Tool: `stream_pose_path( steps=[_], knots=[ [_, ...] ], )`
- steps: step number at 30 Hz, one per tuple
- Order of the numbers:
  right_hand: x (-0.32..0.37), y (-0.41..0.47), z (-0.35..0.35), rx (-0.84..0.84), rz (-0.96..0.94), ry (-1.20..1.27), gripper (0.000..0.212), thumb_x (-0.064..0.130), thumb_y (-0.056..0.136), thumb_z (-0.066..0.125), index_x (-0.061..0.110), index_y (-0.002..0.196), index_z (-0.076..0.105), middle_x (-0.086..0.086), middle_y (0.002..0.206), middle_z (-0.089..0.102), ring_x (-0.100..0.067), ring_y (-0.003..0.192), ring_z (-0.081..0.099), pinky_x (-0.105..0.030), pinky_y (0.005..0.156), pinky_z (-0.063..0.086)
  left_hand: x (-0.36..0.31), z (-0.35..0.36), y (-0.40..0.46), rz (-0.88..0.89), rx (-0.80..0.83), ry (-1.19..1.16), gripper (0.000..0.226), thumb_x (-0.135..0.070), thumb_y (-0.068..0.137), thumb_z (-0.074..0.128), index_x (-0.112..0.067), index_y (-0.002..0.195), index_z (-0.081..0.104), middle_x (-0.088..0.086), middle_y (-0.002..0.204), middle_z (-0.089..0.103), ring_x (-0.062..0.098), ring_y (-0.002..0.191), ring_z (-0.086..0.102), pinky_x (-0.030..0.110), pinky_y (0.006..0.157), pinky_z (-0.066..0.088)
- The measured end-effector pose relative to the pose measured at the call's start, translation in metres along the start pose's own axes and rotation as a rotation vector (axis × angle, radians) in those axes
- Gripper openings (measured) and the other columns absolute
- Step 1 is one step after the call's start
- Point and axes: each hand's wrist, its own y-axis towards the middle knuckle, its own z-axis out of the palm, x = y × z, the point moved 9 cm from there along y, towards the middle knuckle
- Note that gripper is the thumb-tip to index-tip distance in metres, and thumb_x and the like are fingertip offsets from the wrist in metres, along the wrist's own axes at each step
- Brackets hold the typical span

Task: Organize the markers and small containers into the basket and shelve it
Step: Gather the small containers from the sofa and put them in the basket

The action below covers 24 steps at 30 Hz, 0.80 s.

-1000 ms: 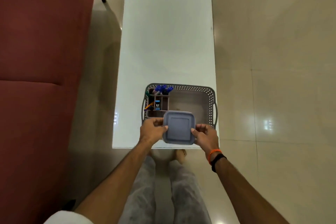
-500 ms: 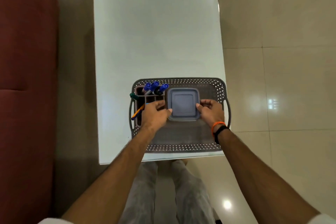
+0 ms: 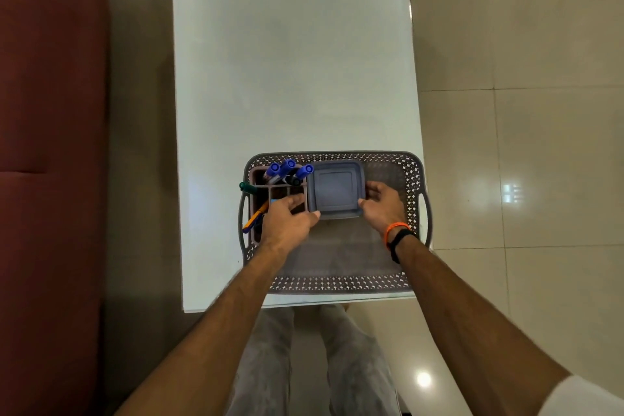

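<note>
A grey perforated basket (image 3: pixel 337 284) with side handles sits at the near end of the white table (image 3: pixel 290 54). Inside it on the left stands a brown divided organizer (image 3: pixel 258 179) holding blue-capped markers (image 3: pixel 287 168), a green marker (image 3: pixel 247 187) and an orange pen (image 3: pixel 254 217). A square grey lidded container (image 3: pixel 336 188) sits in the basket's far middle, next to the organizer. My left hand (image 3: pixel 288 221) grips the container's near left corner. My right hand (image 3: pixel 383 204) holds its right edge.
A dark red sofa (image 3: pixel 50 145) runs along the left, with a narrow gap to the table. Glossy beige floor tiles (image 3: pixel 523 111) lie to the right. My legs (image 3: pixel 314 365) show below the table's near edge.
Both hands carried the grey container from above the basket's near rim forward and down into the basket's far middle. The camera leaned forward over the table.
</note>
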Motion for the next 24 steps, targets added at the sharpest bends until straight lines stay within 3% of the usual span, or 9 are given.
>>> stream_pose_path(
  steps=[4, 10, 15, 20, 24],
  knots=[
    [0.0, -0.005, 0.006, 0.069, -0.011, -0.045, 0.059, 0.007, 0.084, 0.068, 0.009, 0.139, 0.045, -0.009, 0.136, 0.056, -0.024, 0.124, 0.054, -0.03, 0.104, 0.041, 0.0, 0.0, 0.0, -0.006, -0.003, -0.001, 0.056, -0.015, 0.084, 0.071, -0.01, 0.136, 0.051, 0.002, 0.142, 0.052, 0.021, 0.129, 0.051, 0.033, 0.102, 0.046],
    [0.011, -0.028, -0.006, 0.024, -0.046, -0.07, 0.073, 0.012, 0.08, 0.074, 0.009, 0.142, 0.036, -0.012, 0.142, 0.049, -0.028, 0.13, 0.048, -0.033, 0.106, 0.04, -0.011, -0.005, -0.015, 0.01, 0.011, 0.012, 0.06, -0.015, 0.084, 0.071, -0.007, 0.138, 0.048, 0.004, 0.143, 0.051, 0.021, 0.132, 0.048, 0.042, 0.111, 0.04],
    [0.034, -0.07, -0.026, 0.019, -0.123, -0.042, 0.063, 0.016, 0.078, 0.076, 0.01, 0.132, 0.045, -0.008, 0.13, 0.056, -0.025, 0.12, 0.055, -0.036, 0.104, 0.046, -0.028, -0.024, -0.055, 0.045, 0.011, 0.007, 0.063, -0.016, 0.084, 0.071, -0.008, 0.14, 0.045, 0.005, 0.146, 0.048, 0.021, 0.133, 0.047, 0.043, 0.109, 0.042],
    [0.074, -0.131, -0.041, 0.062, -0.231, -0.064, 0.051, 0.018, 0.08, 0.075, 0.011, 0.126, 0.052, -0.005, 0.123, 0.06, -0.016, 0.105, 0.059, -0.023, 0.089, 0.047, -0.038, -0.061, -0.111, 0.059, -0.044, -0.057, 0.061, -0.016, 0.082, 0.073, -0.007, 0.137, 0.049, 0.009, 0.14, 0.053, 0.026, 0.126, 0.052, 0.044, 0.106, 0.045],
    [0.112, -0.187, -0.032, 0.127, -0.346, -0.142, 0.041, 0.018, 0.082, 0.073, 0.01, 0.119, 0.058, -0.005, 0.119, 0.063, -0.015, 0.097, 0.06, -0.024, 0.086, 0.047, -0.034, -0.107, -0.159, 0.062, -0.108, -0.124, 0.059, -0.016, 0.08, 0.075, -0.006, 0.133, 0.051, 0.011, 0.133, 0.058, 0.027, 0.12, 0.057, 0.044, 0.104, 0.047]
  ],
)
